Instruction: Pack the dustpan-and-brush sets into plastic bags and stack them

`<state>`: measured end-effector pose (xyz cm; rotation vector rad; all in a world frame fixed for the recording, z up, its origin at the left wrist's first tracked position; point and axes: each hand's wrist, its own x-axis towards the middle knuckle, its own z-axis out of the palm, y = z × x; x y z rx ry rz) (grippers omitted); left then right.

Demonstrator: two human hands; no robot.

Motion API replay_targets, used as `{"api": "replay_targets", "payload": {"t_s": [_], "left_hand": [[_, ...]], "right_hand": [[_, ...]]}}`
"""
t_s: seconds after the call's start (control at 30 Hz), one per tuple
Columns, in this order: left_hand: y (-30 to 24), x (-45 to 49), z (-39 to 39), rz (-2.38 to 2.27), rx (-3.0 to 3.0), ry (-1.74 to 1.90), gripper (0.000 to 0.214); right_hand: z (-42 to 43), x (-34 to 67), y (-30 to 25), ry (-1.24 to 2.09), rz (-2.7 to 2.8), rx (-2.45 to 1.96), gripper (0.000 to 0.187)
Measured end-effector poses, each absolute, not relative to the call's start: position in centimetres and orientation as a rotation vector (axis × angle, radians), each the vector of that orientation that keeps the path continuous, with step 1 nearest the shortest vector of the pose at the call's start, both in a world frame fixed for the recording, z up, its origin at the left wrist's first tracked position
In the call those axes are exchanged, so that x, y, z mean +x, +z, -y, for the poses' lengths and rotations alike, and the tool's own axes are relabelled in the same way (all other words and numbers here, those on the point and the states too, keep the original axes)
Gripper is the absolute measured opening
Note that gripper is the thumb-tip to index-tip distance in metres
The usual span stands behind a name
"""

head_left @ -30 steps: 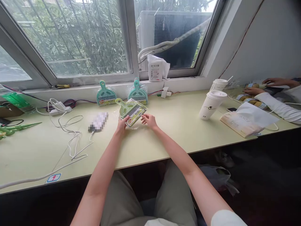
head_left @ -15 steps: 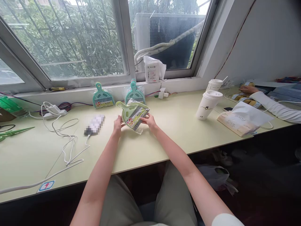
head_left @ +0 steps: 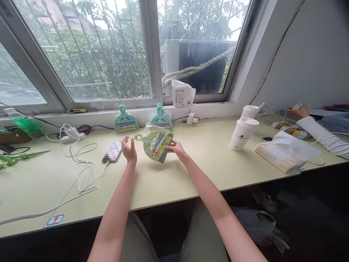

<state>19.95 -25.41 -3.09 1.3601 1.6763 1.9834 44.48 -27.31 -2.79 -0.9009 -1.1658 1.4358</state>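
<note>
My right hand (head_left: 176,149) grips the right edge of a light-green mini dustpan-and-brush set (head_left: 155,143) sealed in clear plastic, holding it tilted above the desk. My left hand (head_left: 129,150) hovers just left of the set, palm turned inward and fingers spread, touching nothing. Two teal dustpan sets (head_left: 124,120) (head_left: 160,118) lean upright against the wall under the window, behind my hands.
A phone (head_left: 112,151) on a white cable (head_left: 81,174) lies left of my hands, near a power strip (head_left: 71,134). Two white paper cups (head_left: 241,134) and a paper bag (head_left: 283,151) stand to the right. Another person's sleeve (head_left: 323,136) rests at the far right. A tissue pack (head_left: 180,93) sits on the sill.
My left hand has let go of the green set and opened; the right hand alone now holds it, lifted and tilted. The view has shifted upward.
</note>
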Motion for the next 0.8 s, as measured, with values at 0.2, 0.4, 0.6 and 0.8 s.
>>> {"api": "replay_targets", "payload": {"t_s": [0.2,0.4,0.6,0.8], "left_hand": [[-3.0,19.3,25.7,-1.695,1.65,1.5,0.034],[-2.7,16.8,25.8,-2.048,1.173,1.793,0.025],[-1.6,16.1,27.8,-2.3,1.058,2.082,0.066],[-2.5,22.0,26.9,-1.415,1.44,1.565,0.044]], "right_hand": [[27.2,45.7,-2.7,1.517,1.394,-0.943,0.046],[26.5,46.9,-2.9,1.427,1.227,-0.969,0.042],[25.5,48.0,-4.0,1.296,0.901,-0.982,0.03],[25.4,47.2,-4.6,1.333,0.83,-0.949,0.031]]}}
